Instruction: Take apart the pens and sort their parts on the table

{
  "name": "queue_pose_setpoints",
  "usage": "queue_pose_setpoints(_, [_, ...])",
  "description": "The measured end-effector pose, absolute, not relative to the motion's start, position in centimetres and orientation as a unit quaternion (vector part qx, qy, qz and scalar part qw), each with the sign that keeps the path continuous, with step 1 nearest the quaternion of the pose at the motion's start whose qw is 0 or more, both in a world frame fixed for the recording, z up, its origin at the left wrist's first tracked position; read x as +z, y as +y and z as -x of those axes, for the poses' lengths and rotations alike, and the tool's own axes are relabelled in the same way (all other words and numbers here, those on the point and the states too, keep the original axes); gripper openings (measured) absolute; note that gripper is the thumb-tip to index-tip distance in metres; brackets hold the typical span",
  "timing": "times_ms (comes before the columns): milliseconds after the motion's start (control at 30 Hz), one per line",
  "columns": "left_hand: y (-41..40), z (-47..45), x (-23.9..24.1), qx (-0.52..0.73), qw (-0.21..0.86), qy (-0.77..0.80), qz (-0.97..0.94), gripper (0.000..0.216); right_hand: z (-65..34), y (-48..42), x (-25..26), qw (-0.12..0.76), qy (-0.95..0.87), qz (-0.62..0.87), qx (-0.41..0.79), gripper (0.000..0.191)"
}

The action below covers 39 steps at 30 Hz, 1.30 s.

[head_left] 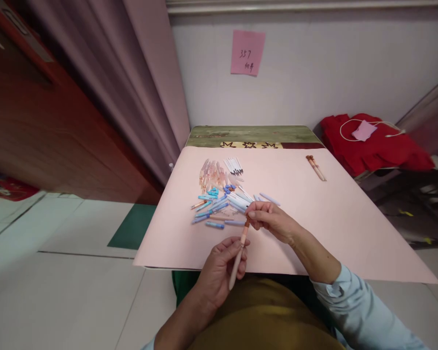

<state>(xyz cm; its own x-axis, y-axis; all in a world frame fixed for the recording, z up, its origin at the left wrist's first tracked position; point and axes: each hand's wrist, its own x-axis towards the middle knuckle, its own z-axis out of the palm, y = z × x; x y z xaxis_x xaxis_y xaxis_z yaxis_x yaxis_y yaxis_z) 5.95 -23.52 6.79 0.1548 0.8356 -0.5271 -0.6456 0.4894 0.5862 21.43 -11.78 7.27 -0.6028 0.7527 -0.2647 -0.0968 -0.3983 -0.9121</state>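
Observation:
A slim pen [244, 237] with a pale barrel, a peach middle and a brown top is held tilted above the table's near edge. My left hand [222, 262] is closed around its lower barrel. At the upper end, my right hand [272, 218] pinches the brown top between thumb and fingers. Just beyond my hands lies a loose heap of blue pen parts [215, 206], with white refills [233, 166] and clear pinkish barrels [212, 174] farther back. Two similar brown-topped pens [316, 168] lie side by side at the far right.
A pale pink sheet [350, 233] covers most of the table, leaving a green wood-patterned strip [255, 132] at the back. Red cloth [372, 150] with a white cable sits on the right. A pink note [247, 52] is stuck to the wall. Purple curtain [146, 73] hangs at left.

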Motion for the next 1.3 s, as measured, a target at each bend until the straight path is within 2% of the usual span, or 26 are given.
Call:
queue_pose_setpoints(233, [-23.4, -6.6, 6.5, 0.493, 0.753, 0.41, -0.147, 0.024, -21.2, -12.4, 6.6, 0.305, -0.454, 0.35, 0.76, 0.027])
queue_pose_setpoints(367, [-23.1, -6.9, 6.5, 0.507, 0.725, 0.428, -0.182, 0.021, -21.5, -12.9, 6.4, 0.32, -0.469, 0.363, 0.739, 0.041])
queue_pose_setpoints(500, [-22.1, -6.9, 6.4, 0.548, 0.652, 0.48, -0.21, 0.028, -22.1, -14.9, 5.9, 0.343, -0.535, 0.432, 0.64, 0.037])
queue_pose_setpoints(600, [-21.2, -6.9, 6.2, 0.577, 0.607, 0.5, -0.221, 0.03, -22.6, -17.0, 5.6, 0.321, -0.611, 0.467, 0.552, 0.033])
queue_pose_setpoints(833, [-19.7, -7.5, 5.9, 0.579, 0.591, 0.507, -0.241, 0.03, -23.3, -18.2, 6.4, 0.285, -0.708, 0.514, 0.392, 0.022])
queue_pose_setpoints(1100, [-17.4, -6.7, 6.5, 0.539, 0.561, 0.534, -0.329, 0.035, -23.4, -15.9, 6.4, 0.327, -0.638, 0.509, 0.476, 0.016])
queue_pose_setpoints(1200, [-17.0, -4.5, 6.6, 0.535, 0.47, 0.605, -0.355, 0.046, -25.0, -13.6, 5.8, 0.372, -0.607, 0.533, 0.458, 0.02])
queue_pose_setpoints(1300, [-17.5, -0.6, 5.6, 0.503, 0.278, 0.713, -0.403, 0.049, -29.1, -9.7, 5.2, 0.414, -0.591, 0.577, 0.382, 0.028])
